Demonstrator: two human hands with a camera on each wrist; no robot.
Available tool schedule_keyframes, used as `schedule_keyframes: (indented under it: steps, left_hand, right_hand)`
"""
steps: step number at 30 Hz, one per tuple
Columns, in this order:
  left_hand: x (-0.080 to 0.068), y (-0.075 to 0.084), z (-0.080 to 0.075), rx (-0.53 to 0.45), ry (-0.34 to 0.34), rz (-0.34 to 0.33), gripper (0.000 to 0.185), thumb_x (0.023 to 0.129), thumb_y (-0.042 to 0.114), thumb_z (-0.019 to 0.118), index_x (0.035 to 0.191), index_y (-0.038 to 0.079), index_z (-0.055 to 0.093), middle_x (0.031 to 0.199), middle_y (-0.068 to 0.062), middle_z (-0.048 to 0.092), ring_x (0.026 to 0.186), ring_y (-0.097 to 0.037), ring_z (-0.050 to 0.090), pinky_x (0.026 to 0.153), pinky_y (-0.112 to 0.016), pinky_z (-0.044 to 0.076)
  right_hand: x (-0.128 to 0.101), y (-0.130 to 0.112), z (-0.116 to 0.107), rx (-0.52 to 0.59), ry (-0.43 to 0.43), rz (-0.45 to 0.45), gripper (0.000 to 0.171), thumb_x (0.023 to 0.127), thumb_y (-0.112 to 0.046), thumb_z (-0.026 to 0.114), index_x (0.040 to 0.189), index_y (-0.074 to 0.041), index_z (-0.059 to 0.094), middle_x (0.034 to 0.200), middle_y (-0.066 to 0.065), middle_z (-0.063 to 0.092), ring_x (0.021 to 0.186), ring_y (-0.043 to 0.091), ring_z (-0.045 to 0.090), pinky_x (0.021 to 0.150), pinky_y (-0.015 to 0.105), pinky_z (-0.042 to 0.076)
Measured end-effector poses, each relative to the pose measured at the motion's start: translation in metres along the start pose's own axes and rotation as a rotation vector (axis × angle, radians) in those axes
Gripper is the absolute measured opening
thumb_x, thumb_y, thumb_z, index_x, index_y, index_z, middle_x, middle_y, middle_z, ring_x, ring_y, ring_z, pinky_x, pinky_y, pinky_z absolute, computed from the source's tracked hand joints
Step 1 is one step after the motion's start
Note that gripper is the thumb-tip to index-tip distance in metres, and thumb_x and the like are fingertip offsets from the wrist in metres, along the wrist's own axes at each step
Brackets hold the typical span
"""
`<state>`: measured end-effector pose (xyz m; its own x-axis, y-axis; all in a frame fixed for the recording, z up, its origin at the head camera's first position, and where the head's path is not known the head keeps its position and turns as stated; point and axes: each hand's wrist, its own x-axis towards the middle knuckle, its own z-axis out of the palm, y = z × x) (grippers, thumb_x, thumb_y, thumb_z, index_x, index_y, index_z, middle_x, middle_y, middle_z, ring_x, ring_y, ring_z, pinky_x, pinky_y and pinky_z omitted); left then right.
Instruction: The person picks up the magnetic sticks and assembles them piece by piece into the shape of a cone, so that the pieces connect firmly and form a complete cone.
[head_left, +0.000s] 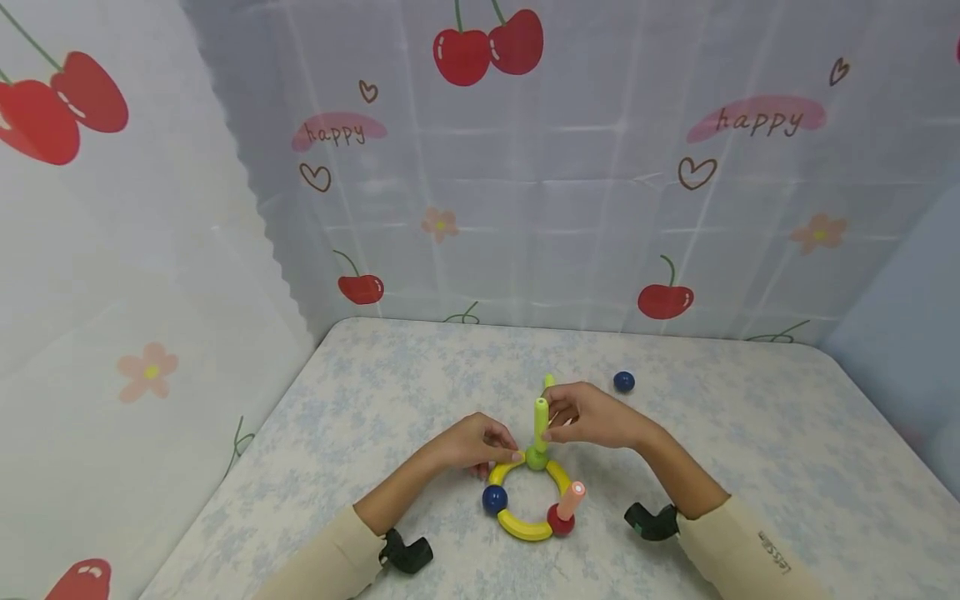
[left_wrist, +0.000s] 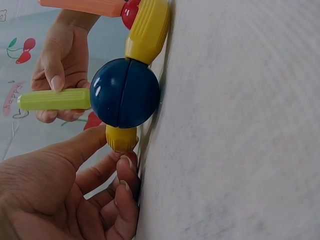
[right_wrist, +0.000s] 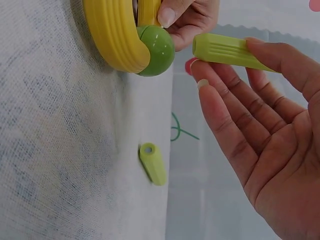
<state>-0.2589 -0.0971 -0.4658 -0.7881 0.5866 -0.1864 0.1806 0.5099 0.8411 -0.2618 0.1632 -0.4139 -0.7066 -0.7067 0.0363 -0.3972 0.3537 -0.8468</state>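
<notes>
A ring of curved yellow pieces (head_left: 525,527) joined by a blue ball (head_left: 494,500), a red ball (head_left: 560,522) and a green ball (head_left: 536,458) lies on the table. My left hand (head_left: 471,442) pinches the yellow curved piece (left_wrist: 121,139) beside the green ball, thumb on one side, fingers on the other. My right hand (head_left: 596,414) holds a light green rod (right_wrist: 227,50) upright between thumb and fingers. In the right wrist view, a small gap separates the rod's lower end from the green ball. From the red ball rises a salmon-coloured rod (head_left: 572,498).
Another light green rod (right_wrist: 153,164) lies on the table behind the ring, partly hidden by my right hand in the head view. Farther back to the right rests a loose blue ball (head_left: 624,382). A cherry-printed curtain (head_left: 525,183) stands behind the table (head_left: 360,375).
</notes>
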Motion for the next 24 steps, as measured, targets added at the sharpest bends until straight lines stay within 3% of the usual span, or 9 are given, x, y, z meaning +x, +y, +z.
schedule_keyframes:
  steps: [14, 19, 24]
  left_hand:
    - [0.002, 0.0, 0.0, 0.007, -0.002, 0.012, 0.011, 0.094, 0.03, 0.076, 0.093, 0.019, 0.078, 0.064, -0.002, 0.066, 0.046, -0.014, 0.059, 0.044, -0.025, 0.046]
    - [0.0, 0.002, -0.004, 0.031, -0.055, 0.02, 0.013, 0.094, 0.028, 0.075, 0.102, 0.018, 0.077, 0.07, -0.001, 0.069, 0.051, -0.016, 0.062, 0.048, -0.026, 0.049]
    - [-0.006, 0.008, -0.012, 0.077, -0.154, 0.019, 0.029, 0.091, 0.025, 0.079, 0.118, 0.016, 0.073, 0.086, -0.001, 0.07, 0.061, -0.021, 0.067, 0.054, -0.028, 0.051]
  right_hand:
    - [0.003, 0.007, 0.004, -0.004, -0.033, -0.024, 0.016, 0.09, -0.008, 0.078, 0.102, -0.008, 0.067, 0.098, 0.004, 0.076, 0.095, 0.023, 0.072, 0.079, 0.03, 0.059]
    - [0.002, 0.009, 0.002, 0.011, -0.083, 0.003, 0.017, 0.092, -0.007, 0.075, 0.108, -0.009, 0.068, 0.105, 0.005, 0.075, 0.099, 0.025, 0.072, 0.081, 0.032, 0.059]
    - [0.0, 0.013, 0.001, -0.001, -0.178, 0.058, 0.018, 0.093, 0.0, 0.07, 0.11, -0.007, 0.068, 0.114, 0.006, 0.071, 0.106, 0.027, 0.07, 0.087, 0.035, 0.058]
